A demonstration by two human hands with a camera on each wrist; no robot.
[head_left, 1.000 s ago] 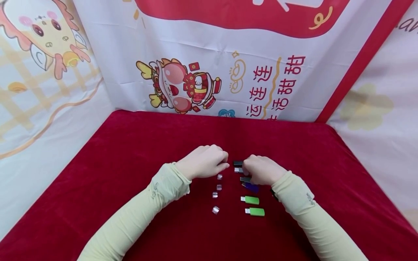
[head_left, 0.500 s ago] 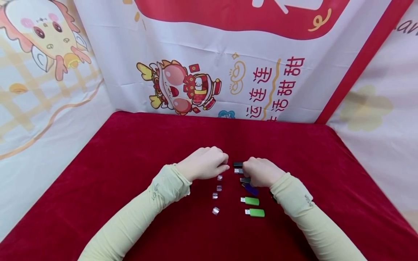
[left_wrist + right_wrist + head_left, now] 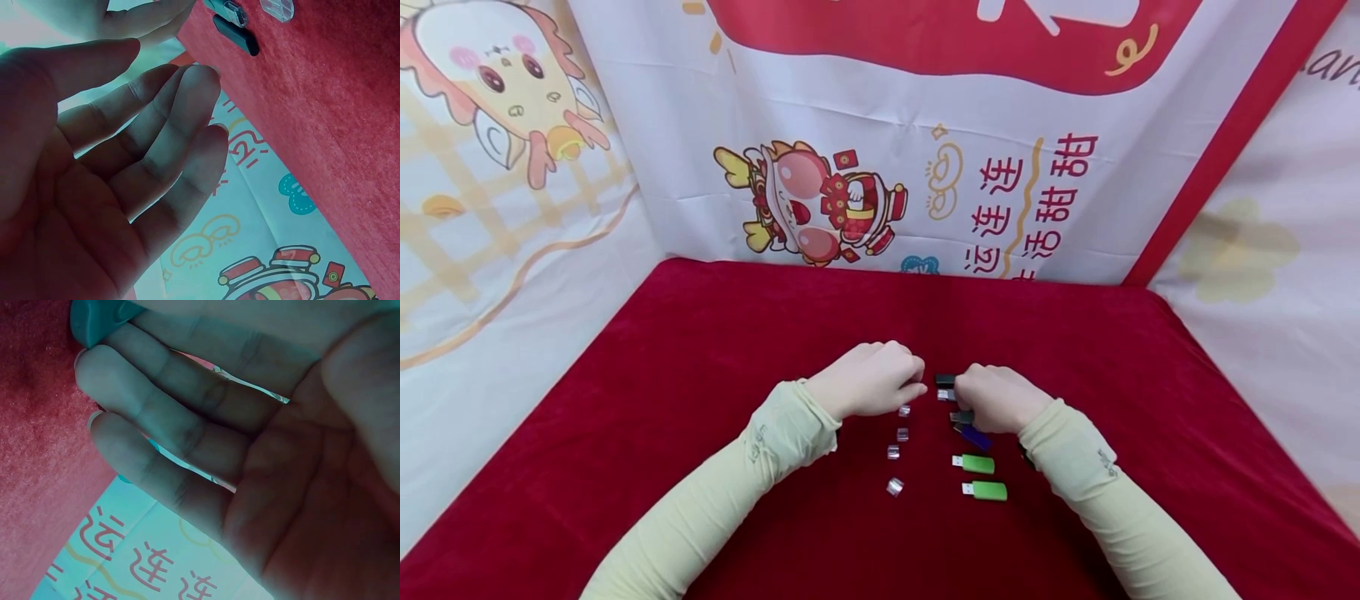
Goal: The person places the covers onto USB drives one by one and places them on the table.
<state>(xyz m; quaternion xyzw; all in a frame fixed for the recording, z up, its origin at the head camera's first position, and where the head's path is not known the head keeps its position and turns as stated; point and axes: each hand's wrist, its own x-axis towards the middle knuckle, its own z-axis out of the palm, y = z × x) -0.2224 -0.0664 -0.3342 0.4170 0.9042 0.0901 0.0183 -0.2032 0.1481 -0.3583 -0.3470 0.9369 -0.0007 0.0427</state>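
Note:
My right hand (image 3: 1003, 398) pinches the end of a grey USB stick (image 3: 947, 396) between thumb and fingers. In the right wrist view the held end (image 3: 100, 322) looks teal. A clear part covers the stick's other end. A black USB stick (image 3: 944, 381) lies just beyond it. Nearer to me are a dark stick (image 3: 961, 417), partly under the right hand, and a purple one (image 3: 973, 437). My left hand (image 3: 874, 379) hovers to the left of the sticks. Its fingers (image 3: 194, 106) curve loosely, thumb apart, with nothing between them.
Several clear caps, such as the nearest one (image 3: 895, 487), form a column on the red cloth (image 3: 715, 350) below the left hand. Two green USB sticks (image 3: 978, 464) lie closest to me on the right. A printed white curtain (image 3: 887, 100) stands behind the table.
The right hand has shifted slightly to the left, showing more of the purple stick. The left hand stays nearly still; the whole head view has tilted a little.

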